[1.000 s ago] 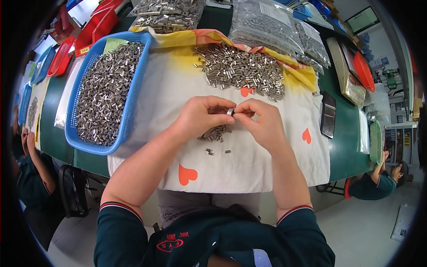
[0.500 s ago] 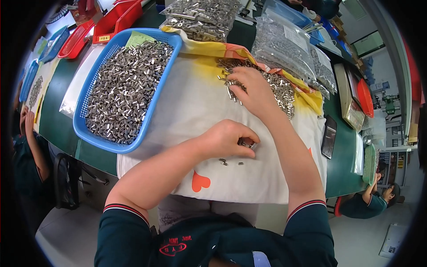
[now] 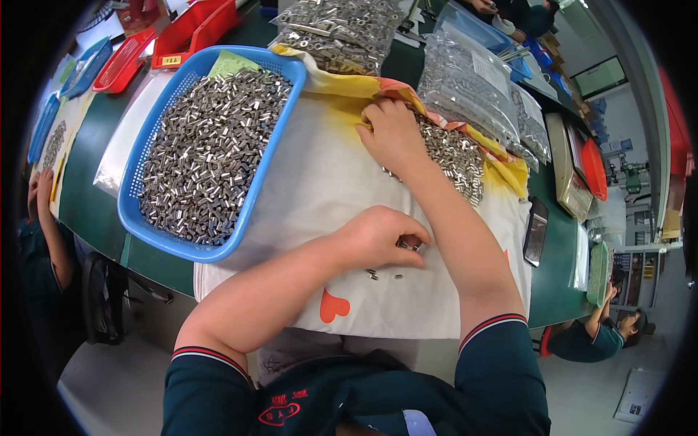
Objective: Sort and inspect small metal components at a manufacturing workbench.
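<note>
Seated at a green table, a person in a dark shirt with red and white cuff trim works bare-handed over a pale cloth. Nearest to them on the cloth is a printed red heart, with a few loose cylinders, small and metallic, just beyond it. Behind these is the left hand, its fingers curled toward the thumb with a narrow opening; shiny metal pieces show inside, though I cannot tell whether they are gripped or lie on the cloth. To the left, a blue basket brims with similar cylinders, a green slip of paper at its far end. A dark, flat oblong lies on the right.

Farther off, the right hand reaches over the left part of a pile of cylinders. Its fingers bend downward; I cannot tell whether they hold any. Past the pile, the cloth's yellow and orange edge is rumpled, and clear bags of metal parts sit behind it. Co-workers are at both sides.
</note>
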`<state>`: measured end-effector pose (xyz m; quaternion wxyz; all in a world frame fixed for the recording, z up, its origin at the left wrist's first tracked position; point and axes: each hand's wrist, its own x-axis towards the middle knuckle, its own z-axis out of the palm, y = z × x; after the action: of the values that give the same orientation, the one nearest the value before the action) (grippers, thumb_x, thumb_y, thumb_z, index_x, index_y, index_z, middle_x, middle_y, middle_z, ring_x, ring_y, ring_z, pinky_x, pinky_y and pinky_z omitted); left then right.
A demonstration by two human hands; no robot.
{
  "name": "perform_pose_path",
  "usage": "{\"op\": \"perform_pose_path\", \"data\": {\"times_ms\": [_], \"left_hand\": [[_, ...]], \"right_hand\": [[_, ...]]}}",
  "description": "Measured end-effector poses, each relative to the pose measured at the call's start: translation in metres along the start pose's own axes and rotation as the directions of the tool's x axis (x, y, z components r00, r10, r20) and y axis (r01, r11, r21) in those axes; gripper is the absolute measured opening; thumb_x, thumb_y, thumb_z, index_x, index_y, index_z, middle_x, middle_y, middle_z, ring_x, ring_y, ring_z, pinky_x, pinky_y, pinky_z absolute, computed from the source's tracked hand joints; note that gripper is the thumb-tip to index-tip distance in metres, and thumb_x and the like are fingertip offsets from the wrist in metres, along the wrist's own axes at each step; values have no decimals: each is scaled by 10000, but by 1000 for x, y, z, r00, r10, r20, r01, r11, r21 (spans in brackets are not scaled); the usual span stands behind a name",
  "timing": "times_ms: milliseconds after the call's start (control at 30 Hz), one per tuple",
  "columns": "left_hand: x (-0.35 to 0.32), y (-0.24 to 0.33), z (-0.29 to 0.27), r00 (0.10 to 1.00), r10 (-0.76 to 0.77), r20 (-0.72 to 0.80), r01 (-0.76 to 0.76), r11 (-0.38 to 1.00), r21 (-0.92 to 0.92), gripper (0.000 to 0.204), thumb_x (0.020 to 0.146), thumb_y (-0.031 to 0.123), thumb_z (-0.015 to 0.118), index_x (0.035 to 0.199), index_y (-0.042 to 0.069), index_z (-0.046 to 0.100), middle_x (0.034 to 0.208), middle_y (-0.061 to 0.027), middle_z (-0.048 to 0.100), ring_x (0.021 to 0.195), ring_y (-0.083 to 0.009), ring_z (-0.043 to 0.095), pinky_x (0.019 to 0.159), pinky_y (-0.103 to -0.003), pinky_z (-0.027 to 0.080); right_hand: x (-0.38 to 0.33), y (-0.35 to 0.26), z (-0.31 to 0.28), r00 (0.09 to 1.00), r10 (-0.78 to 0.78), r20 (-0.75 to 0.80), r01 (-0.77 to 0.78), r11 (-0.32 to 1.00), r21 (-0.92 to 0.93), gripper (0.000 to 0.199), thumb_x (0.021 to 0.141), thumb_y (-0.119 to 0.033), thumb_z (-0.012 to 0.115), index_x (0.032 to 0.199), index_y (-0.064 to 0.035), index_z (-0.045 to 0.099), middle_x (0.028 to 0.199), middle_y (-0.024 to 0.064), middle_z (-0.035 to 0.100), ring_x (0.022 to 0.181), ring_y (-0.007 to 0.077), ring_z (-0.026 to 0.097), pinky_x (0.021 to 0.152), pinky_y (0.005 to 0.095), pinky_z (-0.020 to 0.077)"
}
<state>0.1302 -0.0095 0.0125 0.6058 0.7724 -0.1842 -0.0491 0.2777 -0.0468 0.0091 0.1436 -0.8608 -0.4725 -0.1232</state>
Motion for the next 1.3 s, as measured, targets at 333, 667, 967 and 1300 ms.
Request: {"op": "perform_pose_path", "data": {"times_ms": [333,667,967,1300], "left_hand": [[0,5,-3,1000,-7,3,7,1000,4,320,660,167,738,927,34,622,781,-66,620,676,-129,574,646,-250,470],[-1,3,-2,997,4,71,-7,1000,31,317,650,143,742,917,24,619,769,-63,617,663,-128,567,644,-247,470],[1,5,-2,995,-22,101,17,999,48,306,636,120,748,895,17,621,823,-71,632,680,-129,576,649,-246,473],[0,4,-1,998,-8,69,7,1000,8,298,649,131,741,898,20,620,775,-62,623,658,-127,565,636,-248,467]], "right_hand": [[-50,49,-25,978,-122,-172,131,990,45,95,706,-101,561,784,-48,551,851,86,539,846,275,504,761,378,409],[-70,15,-46,974,-212,-80,225,951,211,200,700,-141,623,866,-60,546,976,103,538,983,296,480,850,391,380],[-76,42,-35,970,-223,-98,233,967,99,181,673,-115,640,834,-81,563,941,63,541,906,255,509,813,373,398],[-83,76,-46,975,-52,-218,71,994,81,108,705,-76,598,812,-64,603,860,65,600,851,249,537,771,352,433]]}}
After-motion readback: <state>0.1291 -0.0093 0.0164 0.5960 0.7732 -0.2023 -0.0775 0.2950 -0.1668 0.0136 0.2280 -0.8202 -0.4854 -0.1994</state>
